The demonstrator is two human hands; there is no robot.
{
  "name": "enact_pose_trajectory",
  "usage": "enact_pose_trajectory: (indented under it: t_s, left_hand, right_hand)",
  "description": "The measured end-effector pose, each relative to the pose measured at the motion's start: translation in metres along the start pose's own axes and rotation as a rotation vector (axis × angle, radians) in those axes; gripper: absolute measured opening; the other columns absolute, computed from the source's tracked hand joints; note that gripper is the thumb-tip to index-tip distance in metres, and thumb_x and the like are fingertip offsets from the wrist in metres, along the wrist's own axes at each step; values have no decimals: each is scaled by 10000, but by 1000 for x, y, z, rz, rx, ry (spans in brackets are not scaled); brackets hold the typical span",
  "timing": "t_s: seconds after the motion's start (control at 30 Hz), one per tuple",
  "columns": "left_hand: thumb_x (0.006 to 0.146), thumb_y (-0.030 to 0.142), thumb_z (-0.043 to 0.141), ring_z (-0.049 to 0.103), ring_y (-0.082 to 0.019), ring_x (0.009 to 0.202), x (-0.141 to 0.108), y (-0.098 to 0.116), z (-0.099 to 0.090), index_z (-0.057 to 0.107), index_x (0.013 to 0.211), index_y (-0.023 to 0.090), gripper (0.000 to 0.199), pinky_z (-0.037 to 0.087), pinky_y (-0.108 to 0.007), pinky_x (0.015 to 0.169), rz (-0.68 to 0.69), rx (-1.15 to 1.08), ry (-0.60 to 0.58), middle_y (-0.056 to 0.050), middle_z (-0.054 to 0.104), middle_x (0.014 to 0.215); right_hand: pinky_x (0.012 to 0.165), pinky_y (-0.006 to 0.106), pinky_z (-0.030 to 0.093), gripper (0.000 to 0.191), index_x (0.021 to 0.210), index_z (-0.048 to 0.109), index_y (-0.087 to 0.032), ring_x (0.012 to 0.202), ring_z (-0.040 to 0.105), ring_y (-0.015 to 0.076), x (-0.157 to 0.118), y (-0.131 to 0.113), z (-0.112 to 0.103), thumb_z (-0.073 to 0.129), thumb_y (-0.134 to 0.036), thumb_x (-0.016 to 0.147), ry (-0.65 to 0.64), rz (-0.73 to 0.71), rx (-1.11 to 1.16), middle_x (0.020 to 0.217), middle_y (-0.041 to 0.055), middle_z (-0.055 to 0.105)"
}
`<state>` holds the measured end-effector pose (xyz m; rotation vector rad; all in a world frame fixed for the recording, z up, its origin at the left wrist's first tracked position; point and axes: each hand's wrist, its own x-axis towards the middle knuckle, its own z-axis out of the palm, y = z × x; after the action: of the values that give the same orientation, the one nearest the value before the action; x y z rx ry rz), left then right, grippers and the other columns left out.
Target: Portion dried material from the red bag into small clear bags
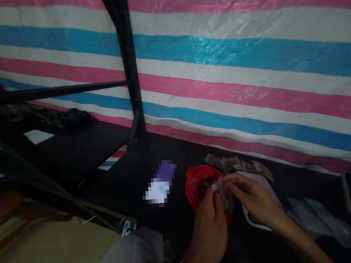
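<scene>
Grip: left hand [210, 221] and right hand [252, 196] both pinch one small clear packet [220, 186], held just above the table [131, 182].
Surroundings: red bag [197, 184] touching behind; filled packets [238, 165] beyond; flat empty sleeves [316, 215] to the right.
Progress: several packets lie filled, empties remain; judged partway.

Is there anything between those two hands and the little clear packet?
Nothing visible: the left hand and right hand both already pinch the small clear packet, just over the red bag.
</scene>
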<state>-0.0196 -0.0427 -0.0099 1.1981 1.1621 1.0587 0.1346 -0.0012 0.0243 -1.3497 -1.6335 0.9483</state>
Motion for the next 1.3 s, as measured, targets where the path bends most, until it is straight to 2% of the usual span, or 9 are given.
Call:
enact_pose_trajectory:
  t_s: [0.2,0.33,0.4,0.5,0.57,0.77,0.93,1.1,1.3]
  left_hand:
    - [1095,348,312,618,-249,1284,-8,3,-13,574,1393,232,413,463,-433,1104,275,209,5,-105,649,1406]
    - [1088,295,353,565,-249,1304,-7,8,-26,596,1353,246,362,396,-472,1161,432,308,90,-77,653,1376]
    - [1083,288,380,572,-247,1253,-4,9,-30,625,1291,253,324,418,-461,1125,479,278,127,-67,675,1302]
    - [1065,314,422,602,-248,1075,2,9,-33,680,1126,240,275,497,-419,965,431,194,194,-75,662,1101]
    - [1049,342,449,607,-245,1004,6,8,-32,694,1071,230,270,507,-412,922,381,141,225,-75,622,1038]
    - [1006,393,536,632,-246,1059,12,7,-28,719,1067,234,249,485,-417,985,382,40,160,-75,647,1095]
    - [984,454,563,656,-250,994,19,6,-22,727,974,227,281,497,-407,925,359,-11,137,-70,689,1026]
    - [964,507,569,674,-265,1012,26,5,-14,728,1012,222,330,511,-416,929,325,-63,58,-82,703,1052]
    - [945,459,583,679,-257,1001,29,6,-3,751,964,227,288,510,-400,927,336,-10,3,-84,726,1053]
  right_hand:
    - [788,247,600,352,1063,721,-253,864,760,186,-13,-15,2,810,-518,850,51,-66,117,932,39,796]
    - [801,226,594,279,937,747,-246,869,760,182,-22,-24,9,789,-514,875,83,-119,61,911,37,788]
    - [779,220,588,253,924,749,-245,842,748,175,-25,-26,12,770,-495,893,95,-140,27,883,29,777]
    - [757,230,579,241,914,743,-235,818,728,177,-27,-27,17,740,-476,913,112,-163,3,867,28,759]
    - [737,239,568,242,894,734,-227,790,710,177,-27,-26,19,725,-467,923,140,-166,0,836,25,740]
    - [673,245,507,322,744,647,-222,718,610,166,-28,-24,23,711,-477,928,222,-216,-8,748,4,637]
    - [732,282,516,340,916,690,-214,788,636,195,-27,-25,25,692,-554,923,176,-107,24,832,27,691]
    - [715,278,505,391,899,685,-205,773,611,191,-27,-20,19,681,-596,917,209,-89,22,808,23,663]
    - [693,270,496,357,943,704,-206,764,602,184,-35,-10,8,649,-559,940,210,-72,-16,808,17,664]
